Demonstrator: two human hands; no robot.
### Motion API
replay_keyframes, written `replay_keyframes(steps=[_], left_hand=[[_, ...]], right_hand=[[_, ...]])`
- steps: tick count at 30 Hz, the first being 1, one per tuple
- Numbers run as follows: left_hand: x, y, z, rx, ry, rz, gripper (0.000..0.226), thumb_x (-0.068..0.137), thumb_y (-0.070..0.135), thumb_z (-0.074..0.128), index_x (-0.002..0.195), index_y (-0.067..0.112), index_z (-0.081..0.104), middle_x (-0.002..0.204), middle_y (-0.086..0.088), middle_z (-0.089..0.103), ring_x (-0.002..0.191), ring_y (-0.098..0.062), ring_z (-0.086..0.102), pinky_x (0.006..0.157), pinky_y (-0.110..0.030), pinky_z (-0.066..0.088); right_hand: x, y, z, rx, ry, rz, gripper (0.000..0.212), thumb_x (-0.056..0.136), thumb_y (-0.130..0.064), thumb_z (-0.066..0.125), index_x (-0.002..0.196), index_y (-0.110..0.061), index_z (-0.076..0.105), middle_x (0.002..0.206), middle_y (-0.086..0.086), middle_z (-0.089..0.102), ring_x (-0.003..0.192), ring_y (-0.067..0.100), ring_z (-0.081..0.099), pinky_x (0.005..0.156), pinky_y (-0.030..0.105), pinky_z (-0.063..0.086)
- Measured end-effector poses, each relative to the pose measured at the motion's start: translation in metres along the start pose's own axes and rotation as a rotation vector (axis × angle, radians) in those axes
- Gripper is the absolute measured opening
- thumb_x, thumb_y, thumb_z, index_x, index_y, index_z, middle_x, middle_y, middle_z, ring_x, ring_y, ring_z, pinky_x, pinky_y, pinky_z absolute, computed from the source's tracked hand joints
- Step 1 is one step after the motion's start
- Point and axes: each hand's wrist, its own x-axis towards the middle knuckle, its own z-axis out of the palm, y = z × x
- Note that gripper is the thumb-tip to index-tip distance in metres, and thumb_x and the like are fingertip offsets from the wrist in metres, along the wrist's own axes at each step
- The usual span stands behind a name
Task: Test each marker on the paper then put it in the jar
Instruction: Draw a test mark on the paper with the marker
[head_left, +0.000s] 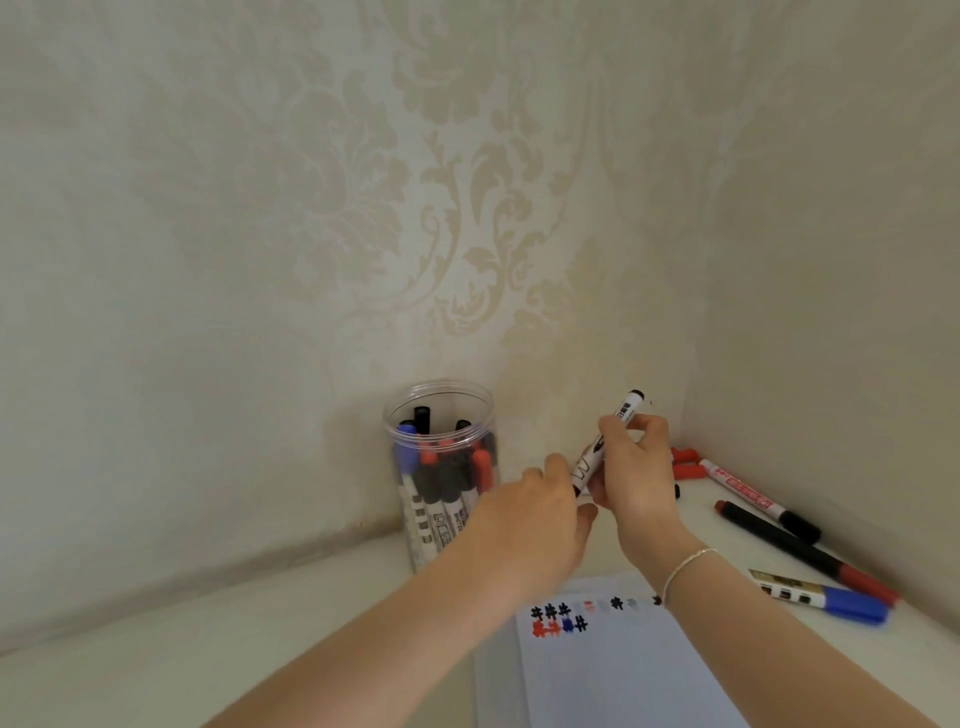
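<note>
Against the wallpapered corner stands a clear plastic jar (439, 467), open-topped and holding blue, red and black-capped markers upright; one label shows the letters "WHITE", the rest too small to read. Just right of the jar, the right hand (636, 467) grips a white-barrelled marker (605, 447), tilted, its black end up, while the left hand (540, 512) pinches its lower end. In front of the jar lies white paper (623, 670) bearing black, red and blue test marks. Further right of the jar, loose markers (802, 551) lie on the white tabletop (260, 639). Cream damask wallpaper (467, 208) covers both walls.
</note>
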Motion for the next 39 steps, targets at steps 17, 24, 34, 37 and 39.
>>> replay_keyframes(steps=[17, 24, 34, 37, 39], left_hand=[[0.013, -0.020, 0.004, -0.954, -0.263, 0.130, 0.017, 0.096, 0.012, 0.052, 0.091, 0.027, 0.057, 0.070, 0.014, 0.049, 0.053, 0.002, 0.040, 0.055, -0.012, 0.035], [0.005, -0.020, 0.000, -1.127, -0.415, 0.103, 0.010, 0.097, 0.013, 0.051, 0.096, 0.021, 0.057, 0.069, -0.010, 0.029, 0.045, -0.006, 0.022, 0.038, -0.018, 0.021], [0.008, -0.019, -0.002, -0.940, -0.313, 0.056, 0.023, 0.098, 0.043, 0.047, 0.088, 0.024, 0.055, 0.058, -0.004, 0.042, 0.043, -0.005, 0.037, 0.048, -0.025, 0.044], [0.007, -0.016, -0.001, -0.697, -0.224, 0.140, 0.015, 0.099, 0.043, 0.043, 0.099, 0.037, 0.057, 0.071, -0.005, 0.059, 0.041, -0.004, 0.047, 0.043, -0.020, 0.041], [0.008, -0.017, 0.000, -0.700, -0.223, 0.130, 0.024, 0.099, 0.043, 0.043, 0.097, 0.029, 0.062, 0.068, -0.001, 0.061, 0.041, -0.006, 0.047, 0.042, -0.024, 0.044]], right_hand=[[0.009, -0.015, -0.035, -0.013, -0.635, 0.218, 0.028, 0.085, -0.006, 0.058, 0.058, -0.008, 0.053, 0.047, 0.004, 0.042, 0.049, 0.015, 0.037, 0.058, 0.028, 0.030], [0.006, -0.015, -0.040, -0.024, -0.689, 0.237, 0.024, 0.088, -0.007, 0.054, 0.065, -0.007, 0.052, 0.045, 0.003, 0.046, 0.040, 0.011, 0.041, 0.048, 0.023, 0.033], [0.003, -0.019, -0.033, -0.265, -0.555, 0.119, 0.038, 0.078, -0.025, 0.073, 0.057, -0.017, 0.042, 0.048, 0.001, 0.031, 0.039, 0.012, 0.020, 0.039, 0.023, 0.014], [-0.004, -0.020, -0.033, -0.377, -0.625, 0.154, 0.041, 0.078, -0.039, 0.072, 0.051, -0.022, 0.046, 0.049, -0.002, 0.026, 0.042, 0.012, 0.021, 0.043, 0.024, 0.017], [-0.007, -0.020, -0.032, -0.391, -0.618, 0.124, 0.040, 0.081, -0.040, 0.069, 0.052, -0.020, 0.050, 0.050, -0.001, 0.032, 0.044, 0.013, 0.029, 0.045, 0.024, 0.022]])
